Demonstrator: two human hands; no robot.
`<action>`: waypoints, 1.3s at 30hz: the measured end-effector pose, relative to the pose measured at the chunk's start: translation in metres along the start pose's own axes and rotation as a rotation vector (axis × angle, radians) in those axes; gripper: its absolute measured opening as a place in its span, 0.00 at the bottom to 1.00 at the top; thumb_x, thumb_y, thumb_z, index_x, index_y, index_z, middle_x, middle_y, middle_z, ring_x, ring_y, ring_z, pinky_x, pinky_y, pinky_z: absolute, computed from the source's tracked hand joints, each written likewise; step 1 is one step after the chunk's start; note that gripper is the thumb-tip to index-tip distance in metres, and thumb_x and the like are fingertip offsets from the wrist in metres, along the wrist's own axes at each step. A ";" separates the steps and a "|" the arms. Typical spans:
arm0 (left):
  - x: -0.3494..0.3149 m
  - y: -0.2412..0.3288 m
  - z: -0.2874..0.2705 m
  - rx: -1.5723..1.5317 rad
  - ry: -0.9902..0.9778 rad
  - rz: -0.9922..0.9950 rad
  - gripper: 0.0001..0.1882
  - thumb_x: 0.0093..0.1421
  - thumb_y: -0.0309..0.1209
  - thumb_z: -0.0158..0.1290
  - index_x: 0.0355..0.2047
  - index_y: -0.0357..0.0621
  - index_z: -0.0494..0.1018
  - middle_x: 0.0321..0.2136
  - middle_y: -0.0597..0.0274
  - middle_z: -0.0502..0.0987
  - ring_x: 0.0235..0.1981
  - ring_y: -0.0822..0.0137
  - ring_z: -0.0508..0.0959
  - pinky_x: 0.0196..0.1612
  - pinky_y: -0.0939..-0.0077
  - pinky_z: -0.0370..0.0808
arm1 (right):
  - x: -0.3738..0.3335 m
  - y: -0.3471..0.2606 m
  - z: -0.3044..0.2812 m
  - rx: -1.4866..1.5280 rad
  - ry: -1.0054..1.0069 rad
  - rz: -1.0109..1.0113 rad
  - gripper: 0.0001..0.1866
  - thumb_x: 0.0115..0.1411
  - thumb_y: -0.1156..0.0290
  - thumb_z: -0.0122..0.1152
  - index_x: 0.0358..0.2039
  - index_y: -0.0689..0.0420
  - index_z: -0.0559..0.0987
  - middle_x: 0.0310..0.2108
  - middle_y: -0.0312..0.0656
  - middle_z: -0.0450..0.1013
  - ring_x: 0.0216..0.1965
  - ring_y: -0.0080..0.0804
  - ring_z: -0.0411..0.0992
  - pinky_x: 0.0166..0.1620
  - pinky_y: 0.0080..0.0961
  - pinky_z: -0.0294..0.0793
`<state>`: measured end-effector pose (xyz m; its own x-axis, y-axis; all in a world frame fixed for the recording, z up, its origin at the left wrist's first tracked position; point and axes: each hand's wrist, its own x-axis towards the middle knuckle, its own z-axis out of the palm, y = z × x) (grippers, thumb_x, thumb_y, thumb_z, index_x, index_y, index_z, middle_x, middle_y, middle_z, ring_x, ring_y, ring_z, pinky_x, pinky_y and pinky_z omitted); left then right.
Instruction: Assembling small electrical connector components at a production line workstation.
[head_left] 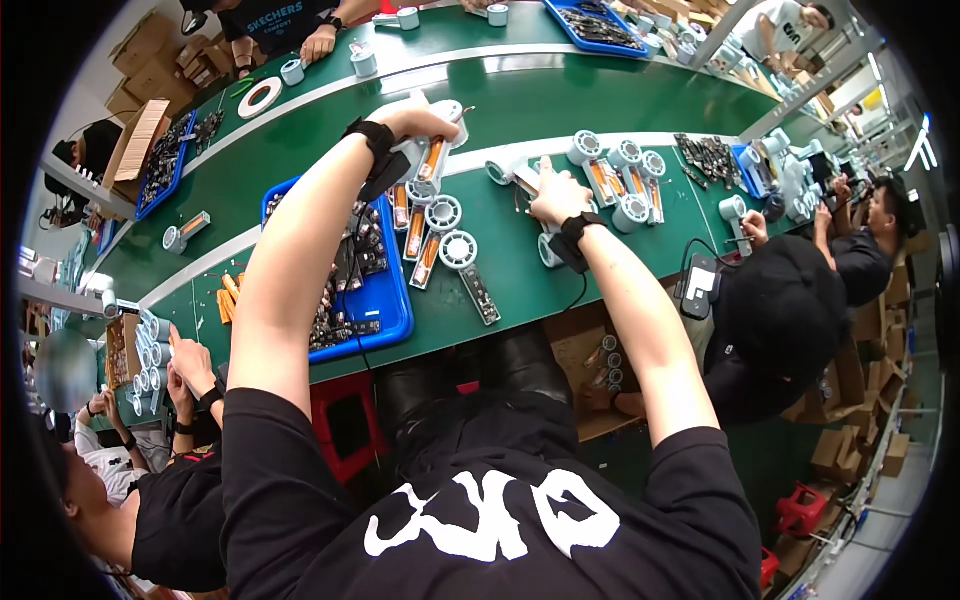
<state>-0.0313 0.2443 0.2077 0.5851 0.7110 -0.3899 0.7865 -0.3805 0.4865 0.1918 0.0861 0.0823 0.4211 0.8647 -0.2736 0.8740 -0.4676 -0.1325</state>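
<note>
My left hand (420, 122) reaches to the far side of a cluster of small handheld fan parts, its fingers closed round a light blue fan housing (452, 112). Just below it, several fan housings (443, 212) with round grilles and orange batteries in their handles lie together on the green table. My right hand (562, 195) is closed on another light blue fan housing (526, 178) lying on its side. To the right of that hand sits a group of fan housings (630, 178) with orange batteries. The undersides of both hands are hidden.
A blue tray (403, 325) of small dark parts stands below my left forearm, with orange batteries (228, 300) beside it. Across the green conveyor (600, 95), a person works near a tape roll (260, 98). A co-worker in a black cap (790, 320) sits close on the right.
</note>
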 end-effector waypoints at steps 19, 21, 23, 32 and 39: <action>0.234 -0.052 -0.175 0.444 -0.136 -0.227 0.46 0.49 0.55 0.63 0.62 0.36 0.69 0.54 0.47 0.78 0.50 0.57 0.80 0.49 0.64 0.79 | 0.370 -0.152 -0.204 -0.377 -0.229 -0.467 0.29 0.41 0.69 0.73 0.47 0.59 0.78 0.30 0.47 0.79 0.32 0.38 0.80 0.33 0.34 0.78; 0.265 -0.059 -0.174 0.238 -0.078 -0.189 0.42 0.48 0.53 0.64 0.56 0.35 0.74 0.50 0.45 0.79 0.46 0.57 0.82 0.47 0.67 0.79 | 0.431 -0.149 -0.197 -0.361 -0.261 -0.483 0.30 0.42 0.69 0.72 0.49 0.58 0.77 0.32 0.48 0.80 0.34 0.39 0.80 0.34 0.35 0.78; 0.279 -0.079 -0.171 0.316 0.045 -0.230 0.39 0.47 0.52 0.64 0.53 0.34 0.76 0.49 0.45 0.80 0.44 0.57 0.82 0.46 0.67 0.79 | 0.461 -0.163 -0.193 -0.315 -0.290 -0.539 0.32 0.43 0.68 0.71 0.52 0.55 0.76 0.35 0.48 0.81 0.38 0.41 0.80 0.38 0.36 0.79; 0.366 -0.155 -0.171 0.250 0.043 -0.211 0.30 0.46 0.50 0.66 0.39 0.35 0.81 0.39 0.48 0.83 0.39 0.56 0.83 0.42 0.64 0.79 | 0.522 -0.195 -0.146 -0.368 -0.266 -0.611 0.31 0.46 0.68 0.69 0.54 0.48 0.76 0.45 0.47 0.80 0.49 0.46 0.79 0.50 0.40 0.77; 0.406 -0.192 -0.177 0.208 0.105 -0.023 0.30 0.46 0.48 0.67 0.43 0.36 0.80 0.42 0.49 0.83 0.41 0.53 0.82 0.43 0.66 0.79 | 0.566 -0.175 -0.136 -0.423 0.008 -0.855 0.34 0.48 0.66 0.72 0.59 0.43 0.75 0.47 0.53 0.78 0.49 0.53 0.77 0.53 0.44 0.76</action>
<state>0.0201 0.7114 0.0943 0.5512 0.7744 -0.3106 0.8297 -0.4694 0.3021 0.3102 0.6822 0.0803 -0.4008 0.8850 -0.2370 0.9013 0.4273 0.0714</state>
